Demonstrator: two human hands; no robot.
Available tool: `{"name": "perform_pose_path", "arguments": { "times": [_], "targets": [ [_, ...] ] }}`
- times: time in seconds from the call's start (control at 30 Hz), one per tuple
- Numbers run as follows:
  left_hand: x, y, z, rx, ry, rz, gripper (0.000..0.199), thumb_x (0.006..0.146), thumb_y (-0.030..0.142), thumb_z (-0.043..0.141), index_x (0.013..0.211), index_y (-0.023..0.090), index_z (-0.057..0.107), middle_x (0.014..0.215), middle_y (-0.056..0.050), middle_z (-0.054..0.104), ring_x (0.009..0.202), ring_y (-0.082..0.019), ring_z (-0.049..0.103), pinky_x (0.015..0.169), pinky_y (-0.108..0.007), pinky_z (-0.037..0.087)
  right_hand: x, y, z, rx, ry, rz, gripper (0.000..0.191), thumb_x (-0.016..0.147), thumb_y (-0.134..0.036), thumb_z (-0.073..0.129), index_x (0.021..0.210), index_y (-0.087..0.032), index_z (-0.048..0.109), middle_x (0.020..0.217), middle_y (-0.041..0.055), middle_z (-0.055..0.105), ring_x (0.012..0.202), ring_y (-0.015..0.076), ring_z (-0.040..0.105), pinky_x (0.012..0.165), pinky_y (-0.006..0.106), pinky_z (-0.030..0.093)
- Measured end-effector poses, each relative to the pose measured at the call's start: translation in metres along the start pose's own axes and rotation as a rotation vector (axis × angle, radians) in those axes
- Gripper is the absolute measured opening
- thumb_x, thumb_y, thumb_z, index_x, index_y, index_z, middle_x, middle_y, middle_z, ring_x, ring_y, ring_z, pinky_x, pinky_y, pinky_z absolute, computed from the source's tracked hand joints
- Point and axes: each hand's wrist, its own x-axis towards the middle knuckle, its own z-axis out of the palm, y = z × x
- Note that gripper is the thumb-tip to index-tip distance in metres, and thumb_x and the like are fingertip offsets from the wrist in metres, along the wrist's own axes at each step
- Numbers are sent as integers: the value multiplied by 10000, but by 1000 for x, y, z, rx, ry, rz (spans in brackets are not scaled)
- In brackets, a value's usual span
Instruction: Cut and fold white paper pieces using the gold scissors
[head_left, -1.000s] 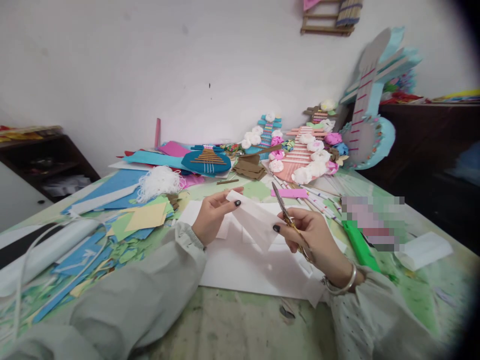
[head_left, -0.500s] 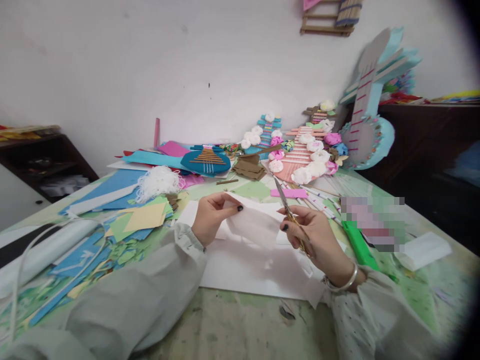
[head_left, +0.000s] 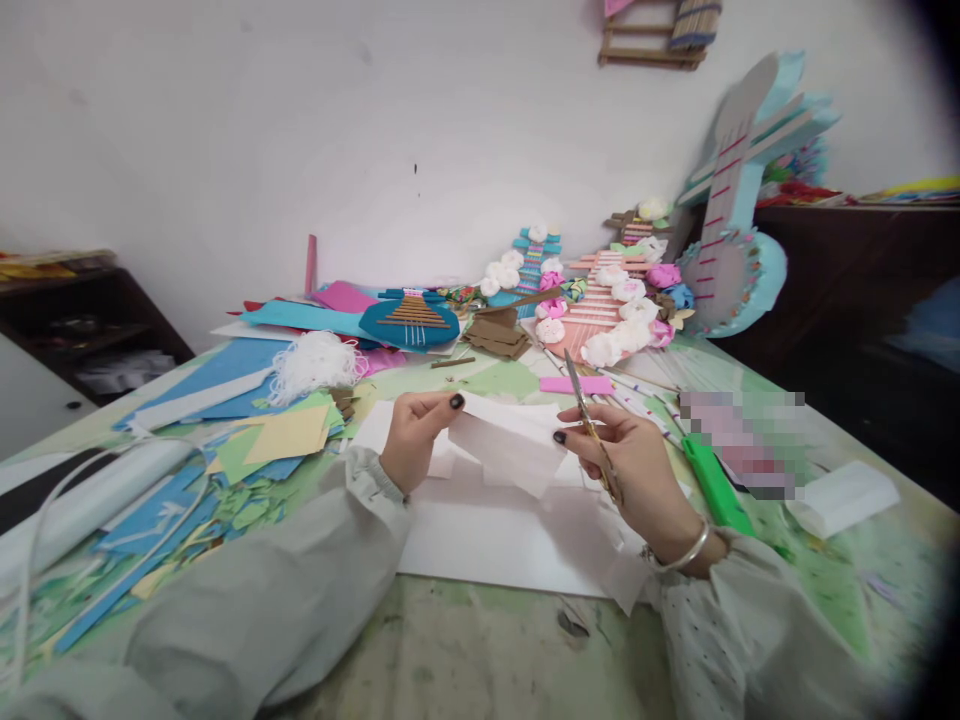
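Observation:
My left hand [head_left: 418, 432] pinches the left end of a thin white piece of paper [head_left: 508, 440], held up at a slant. My right hand [head_left: 643, 468] is closed around a pair of scissors [head_left: 579, 392] with gold-coloured handles, blades pointing up and away from me. Its thumb and a fingertip meet at the paper's right edge; whether they grip it I cannot tell. Under both hands a larger white sheet [head_left: 480, 545] lies flat on the table, with smaller white pieces on it.
Paper scraps [head_left: 251, 505] and a white string tangle [head_left: 319, 367] lie left. Flower-covered paper instruments [head_left: 600, 320] and a blue one [head_left: 412, 322] stand behind. Right are pens [head_left: 637, 405], a green cutter-like tool [head_left: 716, 485] and a folded white tissue [head_left: 847, 500]. A large pale-blue instrument [head_left: 742, 250] leans farther back.
The paper has turned and straightened between my hands. My right thumb and fingertip have come to its right edge, and the scissors have tilted slightly and shifted right.

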Motion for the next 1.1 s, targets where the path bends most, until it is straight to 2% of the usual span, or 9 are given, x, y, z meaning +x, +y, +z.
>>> {"name": "perform_pose_path", "arguments": {
  "times": [0.1,0.27,0.37,0.5,0.6,0.77,0.87,0.97,1.1],
  "targets": [
    [2,-4,0,126,128,-8,244,670,369,732,595,140,692,561,-6,598,549,-117,503,539,-243,387,0,1,1,-5,1,-13,361,592,-329,752,864,-124,634,502,-38,500,387,50,355,339,177,197],
    [4,-6,2,66,151,-6,237,629,320,771,652,143,615,572,22,584,536,-88,506,541,-211,400,0,1,0,13,4,-19,368,585,-324,750,874,-128,634,489,-44,486,391,55,359,348,181,201],
    [4,-2,4,-85,101,-57,334,601,294,793,807,182,555,602,50,593,543,-85,534,555,-201,422,0,1,1,38,2,-16,365,581,-322,756,871,-136,636,487,-49,487,387,54,355,347,182,200],
    [3,1,7,-123,-50,-269,528,536,248,827,995,172,578,755,-12,671,626,-122,600,582,-225,457,-2,2,3,36,-9,-19,373,578,-336,767,865,-135,638,525,-39,517,382,45,346,344,184,204],
    [4,-3,6,-129,-80,-380,388,528,217,825,866,119,660,741,-46,677,636,-131,607,583,-227,461,-3,3,5,27,-23,-20,381,574,-348,775,855,-131,637,528,-35,523,377,42,335,343,186,208],
    [9,-5,-2,-210,-83,-407,218,538,195,816,691,118,680,630,-36,654,575,-123,589,544,-223,450,-3,4,3,49,-88,-52,381,621,-404,759,864,-142,627,442,-54,483,343,61,364,340,186,236],
    [14,-4,-9,-221,-85,-382,226,541,207,819,679,125,660,612,-17,635,544,-105,572,514,-203,432,-6,1,-2,107,-209,-52,369,685,-486,697,800,-147,607,527,12,588,351,90,452,356,205,303],
    [19,-3,-18,-216,-32,-318,265,554,230,819,733,138,647,657,-9,649,555,-93,572,520,-192,426,-10,-2,-6,194,-474,-13,440,746,-576,593,749,-136,609,734,112,683,416,122,536,423,245,380],
    [23,-5,-24,-209,29,-199,271,589,254,807,757,137,630,688,-7,646,600,-87,572,545,-180,427,-13,1,-7,252,-758,103,534,770,-649,507,779,-128,625,794,149,701,391,109,497,445,264,373]
  ]
}}
